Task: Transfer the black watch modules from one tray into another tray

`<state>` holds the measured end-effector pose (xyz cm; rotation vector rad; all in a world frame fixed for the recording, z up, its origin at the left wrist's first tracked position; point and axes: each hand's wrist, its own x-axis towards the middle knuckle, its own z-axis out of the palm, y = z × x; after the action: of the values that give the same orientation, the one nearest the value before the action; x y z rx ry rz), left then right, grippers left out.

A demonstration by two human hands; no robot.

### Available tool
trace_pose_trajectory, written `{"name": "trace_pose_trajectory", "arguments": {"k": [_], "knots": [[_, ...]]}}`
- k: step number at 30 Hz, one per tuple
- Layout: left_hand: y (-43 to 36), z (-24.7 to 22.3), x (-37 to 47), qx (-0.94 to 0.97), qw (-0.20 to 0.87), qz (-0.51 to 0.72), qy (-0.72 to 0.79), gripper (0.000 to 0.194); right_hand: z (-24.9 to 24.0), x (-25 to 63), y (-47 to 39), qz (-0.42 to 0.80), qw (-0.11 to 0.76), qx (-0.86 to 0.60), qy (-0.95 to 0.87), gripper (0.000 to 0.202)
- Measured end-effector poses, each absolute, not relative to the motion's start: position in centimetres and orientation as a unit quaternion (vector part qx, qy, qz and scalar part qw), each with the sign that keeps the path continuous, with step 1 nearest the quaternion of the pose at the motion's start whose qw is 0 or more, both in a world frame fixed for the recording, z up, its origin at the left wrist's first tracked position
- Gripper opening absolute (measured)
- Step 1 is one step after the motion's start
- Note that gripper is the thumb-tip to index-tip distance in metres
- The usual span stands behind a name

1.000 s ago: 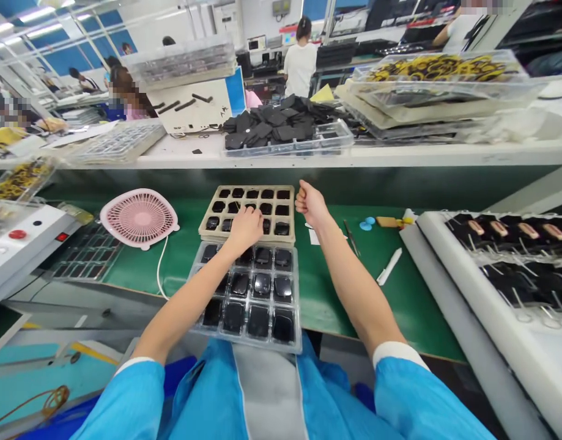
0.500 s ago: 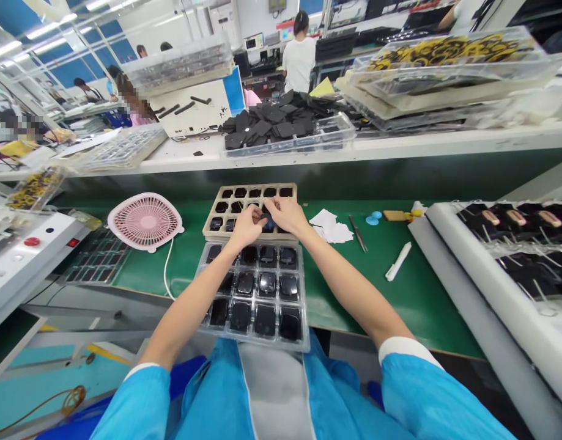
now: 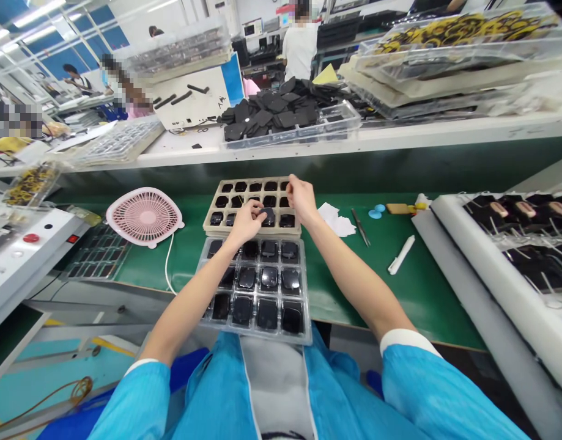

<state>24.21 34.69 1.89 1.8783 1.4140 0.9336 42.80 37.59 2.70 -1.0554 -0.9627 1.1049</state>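
My left hand (image 3: 247,221) is closed on a dark, rounded-square part (image 3: 267,216), held just over the front row of a beige compartment tray (image 3: 206,230). Raised at that tray's right side, my right hand (image 3: 303,198) has its thumb and fingertips pinched together; whatever is between them is too small to make out. Black rounded pieces sit in the beige tray's compartments, partly covered by my hands. Nearer to me lies a clear plastic tray (image 3: 307,305) with glossy black pieces (image 3: 268,278) in its pockets, and my left forearm hides part of its left side.
A pink fan (image 3: 145,217) with a white cord stands left on the green bench. White paper (image 3: 336,220), tweezers (image 3: 361,227), a white pen (image 3: 401,255) and a brush (image 3: 399,208) lie right. Black pads (image 3: 276,113) are heaped on the shelf ahead.
My right hand has moved away from my left, up and to the right. My left hand keeps the dark part, now more exposed. The camera view has tilted slightly.
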Motion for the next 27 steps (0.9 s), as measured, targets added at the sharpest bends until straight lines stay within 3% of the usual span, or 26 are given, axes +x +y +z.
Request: {"name": "trace_pose_trajectory", "arguments": {"k": [5,9,15,19,24,27], "knots": [[35.0,0.7,23.2,0.812,0.137,0.231,0.519,0.018,3.0,44.8,38.6,0.596,0.640,-0.394,-0.283,0.055],[37.0,1.3,24.1,0.804,0.142,0.210,0.538,0.033,2.8,45.0,38.7,0.625,0.637,-0.372,-0.255,0.050],[40.8,2.3,26.6,0.794,0.084,0.141,0.586,0.028,2.7,44.2,38.2,0.639,0.596,-0.387,-0.292,0.053],[42.1,2.2,26.7,0.803,0.107,0.145,0.568,0.015,2.1,43.6,38.2,0.566,0.577,-0.433,-0.399,0.058],[42.2,2.5,26.2,0.784,0.199,0.270,0.522,0.019,1.1,42.8,38.1,0.321,0.566,-0.535,-0.539,0.053],[41.2,3.3,26.7,0.715,0.287,0.369,0.519,0.018,1.3,42.6,37.6,0.267,0.557,-0.572,-0.540,0.046]]}}
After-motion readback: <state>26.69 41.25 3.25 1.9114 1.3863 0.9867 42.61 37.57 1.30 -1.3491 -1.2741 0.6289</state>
